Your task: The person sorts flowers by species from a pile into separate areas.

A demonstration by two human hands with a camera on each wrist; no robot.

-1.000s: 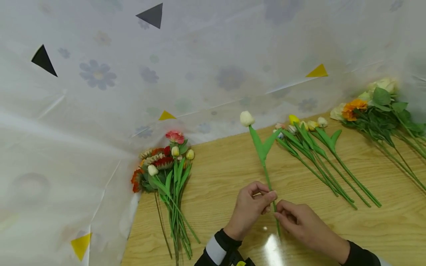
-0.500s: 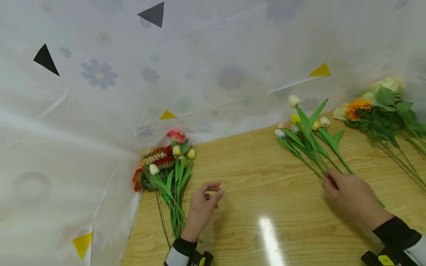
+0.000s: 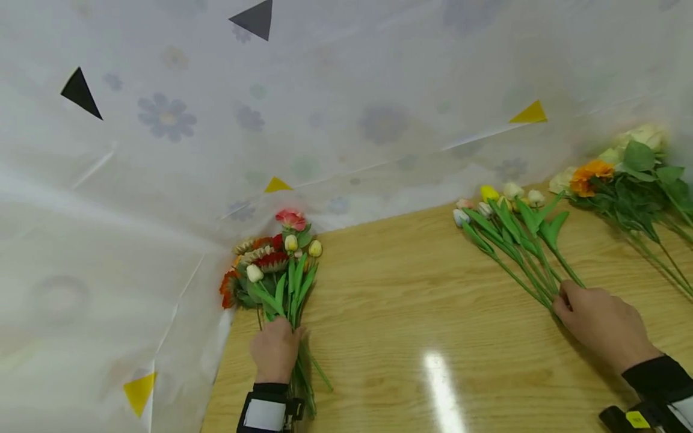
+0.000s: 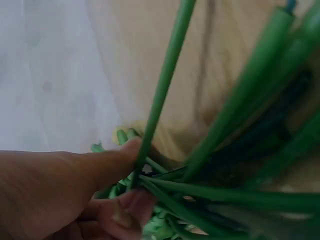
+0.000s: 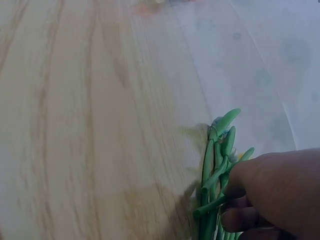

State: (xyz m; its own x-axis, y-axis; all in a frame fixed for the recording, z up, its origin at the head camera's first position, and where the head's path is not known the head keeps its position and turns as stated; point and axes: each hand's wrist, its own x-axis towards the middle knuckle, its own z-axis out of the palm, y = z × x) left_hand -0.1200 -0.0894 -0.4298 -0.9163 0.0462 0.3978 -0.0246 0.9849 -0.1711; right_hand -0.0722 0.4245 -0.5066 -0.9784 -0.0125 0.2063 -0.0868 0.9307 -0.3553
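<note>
At the left of the head view lies a mixed bunch, with a pink flower, dark red flowers and a white tulip. My left hand is down among its stems; in the left wrist view, thumb and finger pinch a green tulip stem. Farther right, my right hand holds a white tulip by its stem, laid among several other tulips. The right wrist view has the cut end of this stem poking out beside my curled fingers.
White roses and an orange flower with leafy stems lie at the far right. A wooden table spans between the bunches. Behind it rises a pale flower-print sheet, marked with black and yellow triangles.
The white tulip, first between both hands, moved right and came down onto the tulip bunch in my right hand. My left hand let go of it and reached left into the mixed bunch's stems.
</note>
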